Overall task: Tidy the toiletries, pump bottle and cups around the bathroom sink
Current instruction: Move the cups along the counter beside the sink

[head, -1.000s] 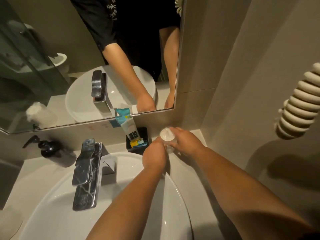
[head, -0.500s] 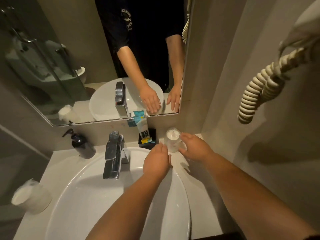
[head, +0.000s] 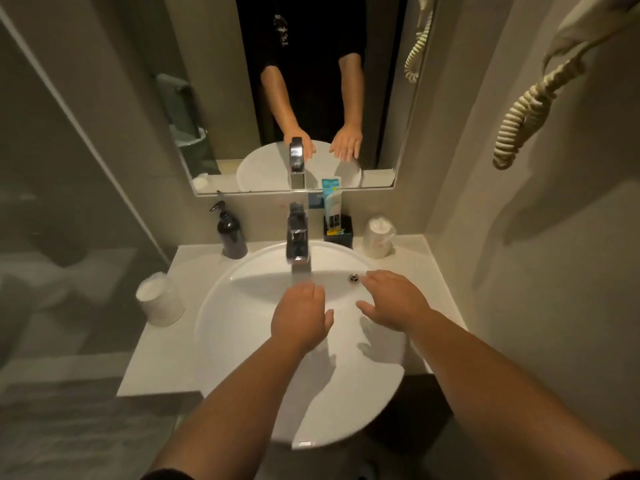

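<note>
Two hands are held above the white, glossy, oval sink [head: 242, 327], palms down. The left hand [head: 302, 315] is below the spout of the faucet [head: 297, 235], a squared, polished chrome unit; its fingers are loosely extended and close together, and they hold nothing. The right hand [head: 393, 299] is near the round metal overflow fitting [head: 353, 278]; its fingers are spread and relaxed, thumb apart, and they hold nothing. Whether either hand touches the basin cannot be determined.

The sink is set in a pale, matte countertop [head: 156, 358]. The pump bottle [head: 230, 232], a dark glossy cylinder with a black pump head, stands upright at the back left, just beside the sink rim. A black square holder [head: 343, 232] stands at the back, right of the faucet, against the wall; a white and teal tube [head: 331, 199] stands in it, with small yellow items at its base. One clear cup [head: 377, 237], wrapped in translucent film, stands at the back right, just beside the holder. A second wrapped cup [head: 160, 299] stands at the left countertop edge, well apart from the first.

A framed mirror [head: 214, 98] is mounted above the countertop. A cream coiled cord [head: 523, 116] hangs on the right wall.
</note>
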The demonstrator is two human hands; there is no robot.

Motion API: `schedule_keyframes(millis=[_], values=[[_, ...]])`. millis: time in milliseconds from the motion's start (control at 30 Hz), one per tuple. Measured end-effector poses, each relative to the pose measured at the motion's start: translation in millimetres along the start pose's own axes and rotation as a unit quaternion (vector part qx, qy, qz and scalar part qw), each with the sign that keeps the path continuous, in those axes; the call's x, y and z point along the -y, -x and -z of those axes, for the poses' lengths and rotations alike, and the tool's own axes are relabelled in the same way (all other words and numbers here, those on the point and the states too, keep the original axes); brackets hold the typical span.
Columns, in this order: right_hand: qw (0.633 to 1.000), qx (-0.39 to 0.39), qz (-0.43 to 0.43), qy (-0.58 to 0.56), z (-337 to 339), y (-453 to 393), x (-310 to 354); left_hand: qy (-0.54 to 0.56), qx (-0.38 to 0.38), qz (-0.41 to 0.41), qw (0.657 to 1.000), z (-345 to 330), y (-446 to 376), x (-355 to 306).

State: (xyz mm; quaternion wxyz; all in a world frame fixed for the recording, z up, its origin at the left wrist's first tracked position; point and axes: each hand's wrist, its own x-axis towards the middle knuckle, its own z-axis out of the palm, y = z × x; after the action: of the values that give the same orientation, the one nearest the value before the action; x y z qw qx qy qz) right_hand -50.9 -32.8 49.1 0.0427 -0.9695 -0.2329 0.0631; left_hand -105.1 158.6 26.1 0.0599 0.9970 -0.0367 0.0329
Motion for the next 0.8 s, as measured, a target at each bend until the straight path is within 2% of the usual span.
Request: schedule_keyframes(millis=[200, 433, 600, 800], values=[[0.999, -0.006, 0.046, -0.002, -2.2, 31.2, 94.7, -0.05, -0.017, 0.034, 0.998, 28.2, 89.6, 60.1], [0.99, -0.017, 0.139, 0.0, -2.8, 20.4, 203.3, -0.059, -0.013, 0.147, 0.987, 59.4, 162.2, 141.9], [0.98, 0.005, 0.199, -0.003, -9.4, -6.4, 257.7, -0.087, 0.001, 0.225, 0.971, 65.7, 185.8, 190.7], [0.966, 0.026, 0.257, 0.005, -18.0, -59.8, 283.8, -0.092, 0.021, 0.287, 0.953, 57.7, 170.9, 224.4]])
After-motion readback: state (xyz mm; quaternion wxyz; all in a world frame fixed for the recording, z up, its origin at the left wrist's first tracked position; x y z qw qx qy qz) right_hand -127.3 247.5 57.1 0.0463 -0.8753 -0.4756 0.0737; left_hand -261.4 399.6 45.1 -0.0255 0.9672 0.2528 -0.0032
